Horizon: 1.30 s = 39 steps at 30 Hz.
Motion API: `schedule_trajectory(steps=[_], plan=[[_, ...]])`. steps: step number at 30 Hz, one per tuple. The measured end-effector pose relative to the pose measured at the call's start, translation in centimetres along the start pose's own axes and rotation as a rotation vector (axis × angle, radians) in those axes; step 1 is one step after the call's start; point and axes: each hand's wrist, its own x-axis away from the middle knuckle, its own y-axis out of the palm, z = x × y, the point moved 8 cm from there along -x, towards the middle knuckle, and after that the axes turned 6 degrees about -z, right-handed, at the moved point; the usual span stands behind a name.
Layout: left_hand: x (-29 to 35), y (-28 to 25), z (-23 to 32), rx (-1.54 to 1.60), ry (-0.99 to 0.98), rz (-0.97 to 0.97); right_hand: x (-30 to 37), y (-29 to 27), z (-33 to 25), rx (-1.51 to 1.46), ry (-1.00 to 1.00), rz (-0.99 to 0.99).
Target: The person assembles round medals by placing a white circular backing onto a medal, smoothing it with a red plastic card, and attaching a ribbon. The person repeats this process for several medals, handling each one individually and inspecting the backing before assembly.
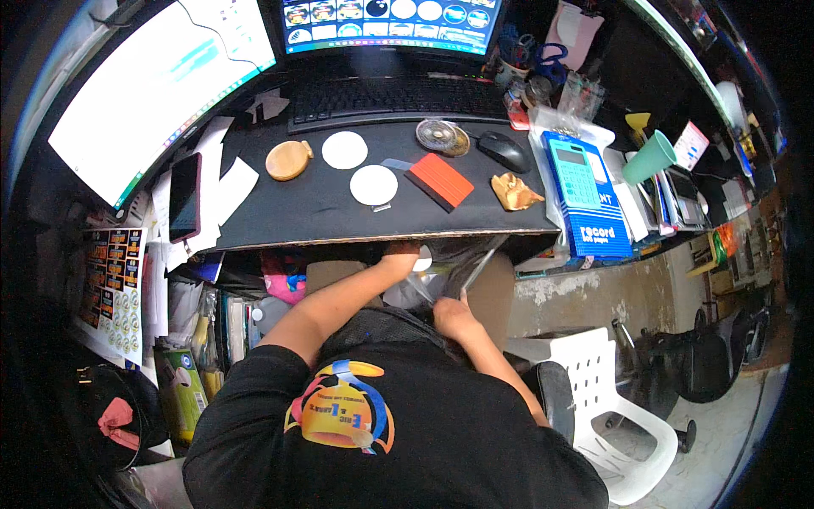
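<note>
Below the desk's front edge, over my lap, lies a clear plastic bag (468, 270). My right hand (455, 316) is closed on the bag's near edge. At the bag's mouth is my left hand (402, 261), its fingers mostly hidden by the desk edge and the plastic. A small white disc (422, 259) shows right beside the left fingers; whether they grip it is unclear. On the black desk (297, 212) above lie two white discs, one farther back (345, 150) and one nearer (374, 185), with a red squeegee (439, 181) to their right.
A round wooden piece (288, 160), a mouse (503, 151), a crumpled gold wrapper (515, 192) and a keyboard (394, 102) are on the desk. Right of them, a calculator (573, 174) rests on a blue record book (600, 235). A phone (185, 197) lies left; a white chair (585, 356) stands right.
</note>
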Motion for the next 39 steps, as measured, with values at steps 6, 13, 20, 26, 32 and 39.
schedule_trajectory(steps=[6, 13, 20, 26, 32, 39], plan=[[-1.7, 0.8, 3.4, -0.097, -0.025, -0.175, 5.5, -7.1, 0.0, -0.135, 0.017, -0.081], [6.3, -17.8, 7.1, 0.27, 0.189, -0.163, 9.5, -18.5, -0.9, -0.285, -0.166, 0.236], [7.6, -30.4, -1.2, 0.071, 0.047, 0.297, 8.1, -24.6, -1.7, -0.444, -0.363, 0.486], [6.2, -28.0, -3.0, 0.128, 0.058, 0.312, 4.5, -27.0, -1.3, -0.544, -0.356, 0.665], [6.6, -29.1, -3.6, 0.589, 0.04, 0.372, 1.5, -28.1, -4.1, -0.187, -0.396, 0.826], [4.1, -26.6, -3.4, 2.074, 0.185, -0.045, 1.9, -30.0, -5.8, -0.5, -0.544, 1.038]])
